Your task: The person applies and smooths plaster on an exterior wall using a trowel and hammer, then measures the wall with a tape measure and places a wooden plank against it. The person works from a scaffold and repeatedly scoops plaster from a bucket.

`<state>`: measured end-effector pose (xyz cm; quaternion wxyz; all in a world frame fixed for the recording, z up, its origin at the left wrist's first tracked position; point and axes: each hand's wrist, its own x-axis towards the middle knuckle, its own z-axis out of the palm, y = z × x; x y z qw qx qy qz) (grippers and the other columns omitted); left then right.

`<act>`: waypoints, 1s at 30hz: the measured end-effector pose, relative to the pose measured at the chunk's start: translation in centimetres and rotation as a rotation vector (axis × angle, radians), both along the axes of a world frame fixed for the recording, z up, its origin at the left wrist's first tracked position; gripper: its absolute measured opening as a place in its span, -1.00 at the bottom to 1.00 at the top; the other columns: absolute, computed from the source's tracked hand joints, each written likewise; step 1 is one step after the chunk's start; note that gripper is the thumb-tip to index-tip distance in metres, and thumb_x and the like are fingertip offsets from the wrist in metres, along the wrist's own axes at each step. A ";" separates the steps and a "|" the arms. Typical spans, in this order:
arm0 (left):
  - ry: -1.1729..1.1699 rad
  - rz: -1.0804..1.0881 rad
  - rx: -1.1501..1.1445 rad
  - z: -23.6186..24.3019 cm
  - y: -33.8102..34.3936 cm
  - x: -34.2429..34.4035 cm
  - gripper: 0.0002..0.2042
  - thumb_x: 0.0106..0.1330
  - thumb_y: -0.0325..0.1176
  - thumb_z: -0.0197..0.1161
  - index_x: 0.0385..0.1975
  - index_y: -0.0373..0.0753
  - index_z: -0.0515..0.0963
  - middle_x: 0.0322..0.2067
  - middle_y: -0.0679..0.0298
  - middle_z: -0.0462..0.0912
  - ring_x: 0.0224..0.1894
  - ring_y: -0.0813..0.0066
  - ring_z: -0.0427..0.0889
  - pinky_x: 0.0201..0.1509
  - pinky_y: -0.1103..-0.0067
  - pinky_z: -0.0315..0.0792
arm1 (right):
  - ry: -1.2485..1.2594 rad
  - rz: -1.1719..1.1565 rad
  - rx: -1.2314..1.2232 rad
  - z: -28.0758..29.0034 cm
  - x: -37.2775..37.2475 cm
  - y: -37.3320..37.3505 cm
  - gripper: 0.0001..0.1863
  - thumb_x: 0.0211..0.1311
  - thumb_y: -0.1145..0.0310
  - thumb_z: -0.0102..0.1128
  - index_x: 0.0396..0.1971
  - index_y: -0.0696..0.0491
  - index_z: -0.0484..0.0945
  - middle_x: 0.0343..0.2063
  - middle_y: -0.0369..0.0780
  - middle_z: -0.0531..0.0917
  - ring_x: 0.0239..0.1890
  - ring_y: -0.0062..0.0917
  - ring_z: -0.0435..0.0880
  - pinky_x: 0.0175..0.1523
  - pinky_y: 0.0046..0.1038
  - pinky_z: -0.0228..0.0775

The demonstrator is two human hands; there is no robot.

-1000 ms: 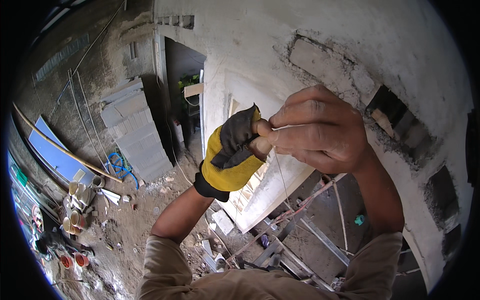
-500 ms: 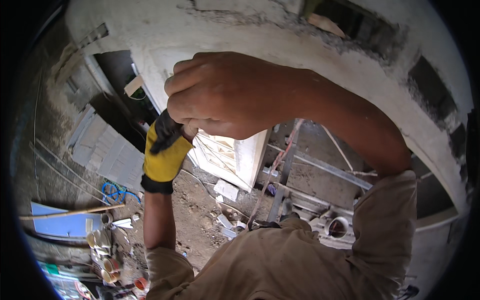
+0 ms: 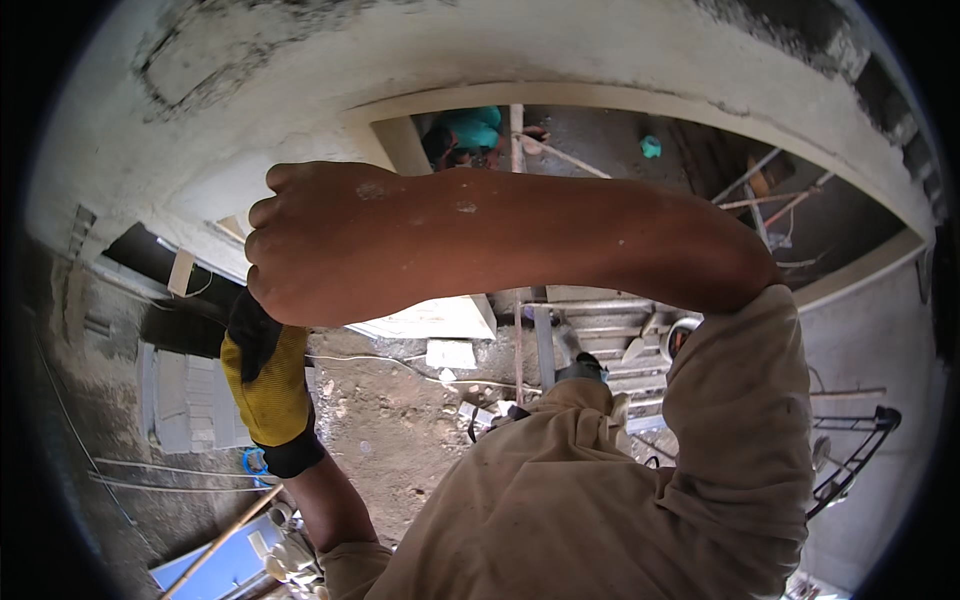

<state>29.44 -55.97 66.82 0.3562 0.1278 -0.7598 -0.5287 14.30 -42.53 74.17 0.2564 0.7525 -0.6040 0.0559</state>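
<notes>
My bare right hand (image 3: 318,240) is closed in a fist, its back toward me and pale specks on the skin. The right forearm reaches across from the right, in front of the rough plastered wall (image 3: 300,110). Just below the fist is my left hand (image 3: 268,375), in a yellow and black work glove with a dark cuff. Its black fingertips are bent and meet the underside of the right fist, which partly covers them. Whatever lies between or inside the two hands is hidden.
Below are wooden scaffold planks (image 3: 625,385) with a trowel (image 3: 640,338) and a bucket (image 3: 682,338). Grey blocks (image 3: 190,400) are stacked at left, near a blue panel (image 3: 222,560) and a bamboo pole (image 3: 225,535). A wall opening (image 3: 600,135) shows poles and a turquoise item.
The view has swung toward the right, showing more of the wall opening. Both hands now appear farther left, and my right forearm lies straighter across the view. The hands stay together.
</notes>
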 end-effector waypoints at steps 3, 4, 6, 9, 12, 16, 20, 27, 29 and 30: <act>-0.023 -0.020 -0.011 -0.7 0.5 -1.2 -0.72 0.24 -0.54 0.32 -0.05 -0.37 0.58 -0.17 0.32 0.70 -0.14 0.63 0.57 0.02 0.61 0.40 | -0.030 -0.028 -0.013 -0.7 -1.2 1.8 -0.91 0.01 0.23 0.36 -0.55 -0.12 0.66 -0.51 -0.49 0.67 -0.26 -0.65 0.63 -0.12 -0.52 0.35; -0.020 -0.024 -0.003 -0.9 0.7 -1.8 -0.73 0.24 -0.55 0.31 -0.05 -0.36 0.58 -0.17 0.32 0.70 -0.15 0.63 0.57 0.02 0.61 0.39 | -0.042 -0.039 0.001 -0.8 -1.6 2.4 -0.91 0.00 0.23 0.36 -0.57 -0.12 0.66 -0.52 -0.50 0.66 -0.27 -0.65 0.63 -0.12 -0.52 0.35; -0.062 -0.072 -0.056 -0.6 1.3 -2.9 -0.74 0.24 -0.55 0.31 -0.06 -0.35 0.59 -0.18 0.32 0.69 -0.15 0.64 0.57 0.01 0.62 0.39 | -0.027 -0.068 0.001 -0.9 -2.2 3.7 -0.91 -0.02 0.23 0.37 -0.58 -0.13 0.66 -0.53 -0.50 0.66 -0.28 -0.65 0.63 -0.11 -0.52 0.34; -0.085 -0.146 -0.152 -0.3 1.9 -4.6 -0.76 0.24 -0.57 0.31 -0.09 -0.35 0.59 -0.19 0.33 0.69 -0.17 0.66 0.57 -0.02 0.65 0.39 | 0.015 -0.107 -0.022 -1.2 -3.1 5.5 -0.92 -0.03 0.23 0.37 -0.57 -0.14 0.66 -0.53 -0.50 0.66 -0.28 -0.63 0.63 -0.10 -0.52 0.33; -0.151 -0.184 -0.191 -0.1 2.3 -5.0 -0.77 0.23 -0.60 0.30 -0.10 -0.33 0.59 -0.20 0.34 0.69 -0.19 0.68 0.57 -0.06 0.67 0.40 | -0.048 -0.078 -0.105 -1.7 -3.7 6.4 -0.92 -0.02 0.24 0.36 -0.56 -0.13 0.64 -0.52 -0.47 0.65 -0.27 -0.59 0.62 -0.08 -0.48 0.33; -0.087 -0.230 -0.132 -0.1 4.4 -5.1 -0.65 0.14 -0.70 0.28 -0.04 -0.35 0.56 -0.23 0.28 0.67 -0.16 0.59 0.59 -0.04 0.61 0.45 | -0.202 -0.115 -0.051 -2.9 -3.8 7.8 -0.94 0.08 0.34 0.30 -0.50 -0.04 0.59 -0.49 -0.40 0.59 -0.24 -0.54 0.58 -0.06 -0.40 0.34; 0.021 -0.299 -0.490 -0.3 6.9 -6.8 -0.63 0.08 -0.68 0.29 -0.07 -0.37 0.49 -0.31 0.19 0.64 -0.27 0.45 0.62 -0.08 0.54 0.49 | -0.357 -0.095 -0.307 -5.2 -3.8 10.5 -0.91 0.08 0.37 0.25 -0.47 0.06 0.57 -0.44 -0.31 0.55 -0.24 -0.46 0.55 -0.10 -0.34 0.37; -0.026 -0.271 0.063 -1.6 9.8 -4.2 -0.79 0.30 -0.52 0.26 -0.09 -0.31 0.51 -0.32 0.38 0.60 -0.28 0.68 0.49 -0.20 0.66 0.43 | -0.880 -0.151 -0.382 -8.4 -0.2 11.0 -0.83 -0.02 0.54 0.29 -0.43 0.07 0.47 -0.38 -0.23 0.47 -0.25 -0.37 0.49 -0.11 -0.34 0.36; -0.018 -0.275 0.202 -2.3 10.4 -4.3 -0.81 0.30 -0.50 0.26 -0.12 -0.31 0.51 -0.33 0.39 0.59 -0.29 0.69 0.48 -0.22 0.67 0.41 | -0.976 -0.194 -0.397 -8.9 0.3 11.1 -0.84 0.00 0.53 0.28 -0.42 0.08 0.47 -0.39 -0.23 0.47 -0.28 -0.39 0.50 -0.14 -0.36 0.38; -0.018 -0.278 0.277 -2.8 10.7 -4.3 -0.83 0.31 -0.49 0.26 -0.13 -0.31 0.51 -0.33 0.39 0.58 -0.29 0.70 0.47 -0.22 0.67 0.40 | -1.019 -0.219 -0.396 -9.2 0.5 11.3 -0.84 0.00 0.53 0.28 -0.42 0.08 0.48 -0.39 -0.23 0.48 -0.29 -0.40 0.51 -0.15 -0.36 0.38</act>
